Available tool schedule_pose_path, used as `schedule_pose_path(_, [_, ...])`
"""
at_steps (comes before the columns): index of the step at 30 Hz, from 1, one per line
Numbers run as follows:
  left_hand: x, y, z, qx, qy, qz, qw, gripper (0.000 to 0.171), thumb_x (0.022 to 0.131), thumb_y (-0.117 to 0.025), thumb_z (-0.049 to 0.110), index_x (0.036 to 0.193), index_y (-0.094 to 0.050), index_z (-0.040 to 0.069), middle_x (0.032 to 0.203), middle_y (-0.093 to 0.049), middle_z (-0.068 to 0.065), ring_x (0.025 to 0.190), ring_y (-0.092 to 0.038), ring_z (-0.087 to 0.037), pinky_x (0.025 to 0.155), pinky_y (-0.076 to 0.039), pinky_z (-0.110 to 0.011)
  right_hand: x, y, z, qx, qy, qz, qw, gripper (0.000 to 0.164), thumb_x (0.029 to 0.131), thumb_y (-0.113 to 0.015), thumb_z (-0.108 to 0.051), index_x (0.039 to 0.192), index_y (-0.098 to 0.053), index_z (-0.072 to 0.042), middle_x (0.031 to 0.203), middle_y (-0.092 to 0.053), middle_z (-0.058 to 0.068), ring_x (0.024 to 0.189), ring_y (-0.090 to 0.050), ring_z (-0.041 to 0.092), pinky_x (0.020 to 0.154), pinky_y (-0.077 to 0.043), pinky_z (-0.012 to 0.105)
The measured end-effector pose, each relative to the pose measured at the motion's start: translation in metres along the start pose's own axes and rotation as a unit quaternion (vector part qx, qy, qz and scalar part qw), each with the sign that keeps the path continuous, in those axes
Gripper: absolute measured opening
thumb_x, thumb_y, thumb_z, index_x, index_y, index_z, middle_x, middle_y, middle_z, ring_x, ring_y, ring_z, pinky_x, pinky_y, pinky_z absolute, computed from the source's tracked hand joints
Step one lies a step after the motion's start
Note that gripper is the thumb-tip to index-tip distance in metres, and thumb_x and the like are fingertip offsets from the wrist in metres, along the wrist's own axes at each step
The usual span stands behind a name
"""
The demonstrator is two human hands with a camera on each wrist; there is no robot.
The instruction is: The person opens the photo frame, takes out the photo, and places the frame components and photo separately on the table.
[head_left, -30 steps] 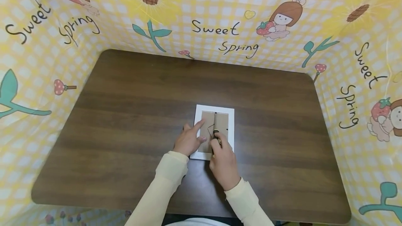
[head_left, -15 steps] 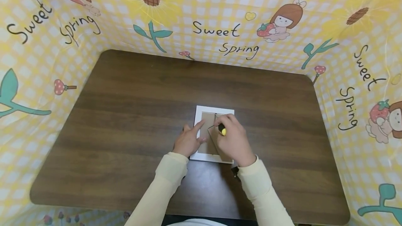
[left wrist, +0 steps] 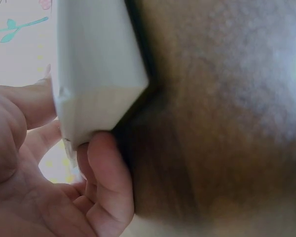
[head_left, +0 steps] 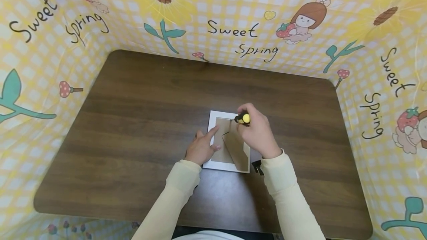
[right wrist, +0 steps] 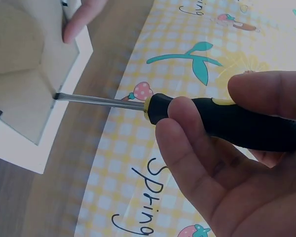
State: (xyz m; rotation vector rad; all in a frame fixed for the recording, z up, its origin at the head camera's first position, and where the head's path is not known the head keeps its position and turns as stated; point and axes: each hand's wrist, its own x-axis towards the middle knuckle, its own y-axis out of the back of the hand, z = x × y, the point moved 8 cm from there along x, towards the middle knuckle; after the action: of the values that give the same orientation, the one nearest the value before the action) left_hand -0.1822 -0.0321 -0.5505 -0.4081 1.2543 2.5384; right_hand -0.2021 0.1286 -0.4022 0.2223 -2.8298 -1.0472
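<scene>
A white picture frame (head_left: 222, 114) lies face down on the table, its brown backing board (head_left: 221, 155) and fold-out stand (head_left: 235, 145) facing up. My left hand (head_left: 201, 148) holds the frame's left side, index finger and thumb reaching over the backing. In the left wrist view, curled fingers (left wrist: 111, 180) touch the frame's white edge (left wrist: 101, 54). My right hand (head_left: 261, 132) grips a black and yellow screwdriver (right wrist: 251, 126). Its flat tip meets a small dark tab (right wrist: 56, 96) at the backing's edge, beside the white rim. More dark tabs show along that border.
The dark wooden tabletop (head_left: 150, 121) extends around the frame on all sides. A yellow checked cloth (head_left: 186, 43) with printed flowers and lettering rises behind the table and along both sides.
My right hand has moved up and to the right with the screwdriver, turning it from pointing up the frame to lying sideways at the top edge. My left hand stays on the frame.
</scene>
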Motion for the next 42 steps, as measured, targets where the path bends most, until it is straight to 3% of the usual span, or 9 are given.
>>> schedule_pose_path(10, [-0.001, -0.003, 0.003, -0.006, 0.004, -0.004, 1.0000, 0.075, 0.094, -0.073, 0.035, 0.158, -0.032, 0.041, 0.114, -0.045, -0.020, 0.075, -0.057, -0.028, 0.066, -0.048, -0.045, 0.011, 0.009, 0.003, 0.024, -0.012, 0.003, 1.000, 0.036, 0.087, -0.064, 0.000, 0.122, -0.058, -0.006, 0.103, -0.065, 0.011, 0.087, -0.062, 0.027, 0.077, -0.052, 0.043])
schedule_pose_path(14, [-0.001, -0.004, 0.006, -0.013, 0.000, -0.006, 0.9999, 0.075, 0.095, -0.072, 0.035, 0.158, -0.032, 0.041, 0.114, -0.045, -0.020, 0.075, -0.057, -0.028, 0.066, -0.048, -0.045, 0.006, 0.016, 0.001, 0.018, -0.003, 0.010, 1.000, 0.032, 0.087, -0.066, 0.001, 0.117, -0.062, -0.006, 0.103, -0.066, 0.011, 0.086, -0.063, 0.026, 0.077, -0.052, 0.042])
schedule_pose_path(20, [-0.002, -0.003, 0.009, -0.023, -0.007, -0.008, 0.9997, 0.076, 0.095, -0.072, 0.035, 0.158, -0.031, 0.040, 0.119, -0.044, -0.022, 0.076, -0.056, -0.029, 0.062, -0.046, -0.041, -0.007, 0.042, 0.002, 0.054, -0.006, 0.062, 0.997, 0.032, 0.086, -0.069, 0.005, 0.114, -0.062, -0.008, 0.106, -0.066, 0.012, 0.085, -0.064, 0.026, 0.074, -0.054, 0.042])
schedule_pose_path(24, [-0.001, -0.003, 0.007, -0.019, -0.004, -0.007, 0.9998, 0.075, 0.095, -0.071, 0.035, 0.158, -0.030, 0.039, 0.116, -0.044, -0.021, 0.075, -0.055, -0.028, 0.061, -0.044, -0.040, -0.010, 0.050, 0.008, 0.042, -0.015, 0.069, 0.997, 0.031, 0.085, -0.067, 0.006, 0.113, -0.063, -0.007, 0.105, -0.066, 0.012, 0.083, -0.063, 0.026, 0.074, -0.053, 0.042])
schedule_pose_path(31, [0.002, -0.004, 0.003, -0.020, -0.006, -0.009, 0.9997, 0.074, 0.097, -0.069, 0.035, 0.159, -0.028, 0.039, 0.115, -0.043, -0.019, 0.071, -0.055, -0.027, 0.058, -0.043, -0.038, -0.014, 0.046, 0.018, 0.034, -0.028, 0.066, 0.997, 0.031, 0.087, -0.071, -0.001, 0.115, -0.061, -0.008, 0.100, -0.066, 0.011, 0.081, -0.060, 0.024, 0.071, -0.051, 0.040])
schedule_pose_path(42, [0.005, -0.004, -0.001, -0.011, -0.033, -0.014, 0.9993, 0.073, 0.099, -0.066, 0.033, 0.159, -0.026, 0.037, 0.120, -0.045, -0.023, 0.076, -0.056, -0.029, 0.067, -0.048, -0.045, -0.010, 0.034, 0.016, 0.006, 0.005, 0.070, 0.997, 0.026, 0.088, -0.076, -0.008, 0.109, -0.059, -0.008, 0.090, -0.062, 0.008, 0.077, -0.058, 0.023, 0.070, -0.048, 0.039])
